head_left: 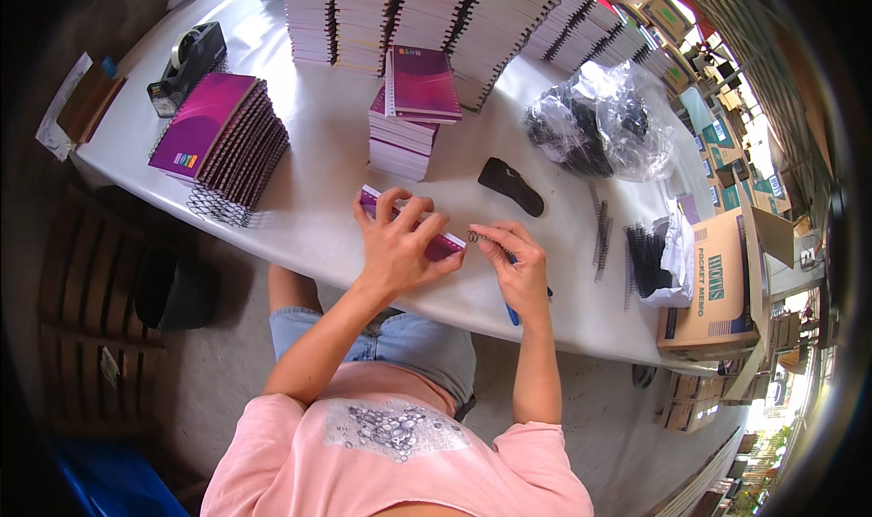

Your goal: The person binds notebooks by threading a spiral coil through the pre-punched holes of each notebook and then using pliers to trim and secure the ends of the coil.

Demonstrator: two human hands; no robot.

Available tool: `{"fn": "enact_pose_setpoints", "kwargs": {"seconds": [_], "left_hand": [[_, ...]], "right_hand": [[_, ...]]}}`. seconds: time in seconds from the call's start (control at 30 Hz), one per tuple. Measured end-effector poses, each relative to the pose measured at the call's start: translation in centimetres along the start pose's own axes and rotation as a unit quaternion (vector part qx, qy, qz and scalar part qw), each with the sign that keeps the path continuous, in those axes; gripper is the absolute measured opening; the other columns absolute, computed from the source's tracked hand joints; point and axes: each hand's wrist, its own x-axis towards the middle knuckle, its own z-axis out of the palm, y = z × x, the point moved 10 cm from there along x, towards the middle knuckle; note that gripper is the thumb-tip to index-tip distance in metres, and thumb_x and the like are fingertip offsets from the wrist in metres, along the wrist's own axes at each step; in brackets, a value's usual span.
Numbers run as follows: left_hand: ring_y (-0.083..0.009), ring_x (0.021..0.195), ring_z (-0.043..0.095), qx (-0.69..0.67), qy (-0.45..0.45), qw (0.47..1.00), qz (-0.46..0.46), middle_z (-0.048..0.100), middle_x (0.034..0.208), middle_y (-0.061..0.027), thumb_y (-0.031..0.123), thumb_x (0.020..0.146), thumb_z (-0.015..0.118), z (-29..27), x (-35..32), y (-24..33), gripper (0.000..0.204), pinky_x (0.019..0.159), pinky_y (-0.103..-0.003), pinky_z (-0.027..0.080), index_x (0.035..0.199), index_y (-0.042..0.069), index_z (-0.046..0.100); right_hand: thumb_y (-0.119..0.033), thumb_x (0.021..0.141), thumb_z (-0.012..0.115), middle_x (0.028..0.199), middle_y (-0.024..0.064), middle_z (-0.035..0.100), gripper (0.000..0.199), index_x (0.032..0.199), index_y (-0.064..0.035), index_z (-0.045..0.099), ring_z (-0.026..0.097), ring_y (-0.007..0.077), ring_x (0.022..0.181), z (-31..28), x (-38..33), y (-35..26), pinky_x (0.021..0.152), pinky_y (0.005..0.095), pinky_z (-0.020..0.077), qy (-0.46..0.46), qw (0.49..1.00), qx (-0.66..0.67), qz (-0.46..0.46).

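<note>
My left hand (401, 235) is closed over a small purple notebook (444, 244), fingers arched across it and its white page edge showing at both ends. Just right of it, my right hand (514, 261) pinches a black spiral binding coil (473, 236) at the notebook's right end. Whether the coil passes through the holes is too small to tell. A blue-handled tool (512, 313) lies partly hidden beneath my right hand. Beyond my hands stands a stack of purple notebooks (402, 140), the top ones set askew. A black pouch-like object (510, 186) rests on the table nearby.
Spiral-bound purple notebooks (222, 140) are piled left, beside a black tape dispenser (188, 67). Tall bound stacks (400, 17) line the back. At right are a plastic bag (604, 122), loose coils (600, 231), black coils (645, 258) and a cardboard box (713, 285).
</note>
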Motion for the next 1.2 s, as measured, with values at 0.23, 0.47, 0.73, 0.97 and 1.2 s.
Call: {"fn": "enact_pose_setpoints", "kwargs": {"seconds": [0.23, 0.47, 0.73, 0.97, 1.2], "left_hand": [[-0.025, 0.099, 0.046, 0.006, -0.027, 1.0, -0.004, 0.052, 0.09, 0.0007, 0.048, 0.054, 0.071, 0.3, 0.0, -0.3, 0.041, 0.082, -0.055, 0.027, 0.08, 0.017, 0.06], [-0.0258, 0.097, 0.047, 0.019, -0.055, 0.998, -0.016, 0.05, 0.084, 0.0002, 0.048, 0.054, 0.074, 0.5, 0.1, -0.5, 0.044, 0.083, -0.051, 0.028, 0.085, 0.018, 0.062], [-0.0231, 0.099, 0.048, 0.033, -0.078, 0.996, 0.018, 0.051, 0.094, -0.001, 0.064, 0.061, 0.064, 0.7, -0.1, -0.5, 0.057, 0.083, -0.059, 0.031, 0.09, 0.015, 0.057], [-0.0277, 0.097, 0.046, -0.02, -0.051, 0.998, -0.004, 0.05, 0.098, -0.0069, 0.061, 0.056, 0.071, -1.1, 0.3, -1.2, 0.056, 0.085, -0.047, 0.033, 0.078, 0.012, 0.055], [-0.0318, 0.102, 0.044, -0.088, -0.071, 0.994, 0.007, 0.05, 0.101, -0.0098, 0.057, 0.056, 0.074, -0.7, 0.5, -1.5, 0.058, 0.088, -0.048, 0.035, 0.079, 0.007, 0.054]], "right_hand": [[-0.01, 0.091, 0.054, 0.078, 0.0052, 0.06, 0.019, 0.104, -0.0074, 0.066, 0.056, 0.0146, 0.069, 2.5, -0.5, 2.0, 0.065, 0.0255, 0.0444, -0.133, 0.985, 0.074, 0.077], [-0.013, 0.094, 0.05, 0.071, 0.0054, 0.055, 0.023, 0.114, -0.0065, 0.059, 0.053, 0.0114, 0.061, 2.9, -0.2, 1.1, 0.06, 0.023, 0.0429, -0.129, 0.968, 0.127, 0.174], [-0.012, 0.09, 0.057, 0.071, 0.0051, 0.057, 0.021, 0.11, -0.0061, 0.062, 0.053, 0.0118, 0.056, 1.1, 0.1, -0.1, 0.058, 0.024, 0.0448, -0.133, 0.991, 0.029, -0.002], [-0.009, 0.082, 0.06, 0.096, 0.0104, 0.062, 0.026, 0.108, -0.0092, 0.06, 0.061, 0.0275, 0.083, -1.2, 3.9, 6.1, 0.073, 0.0321, 0.0465, -0.059, 0.973, -0.223, 0.024], [-0.002, 0.071, 0.06, 0.102, 0.0157, 0.063, 0.043, 0.113, -0.0024, 0.053, 0.06, 0.0324, 0.093, -2.4, 5.4, 12.5, 0.089, 0.0442, 0.0429, 0.009, 0.973, 0.185, 0.14]]}}
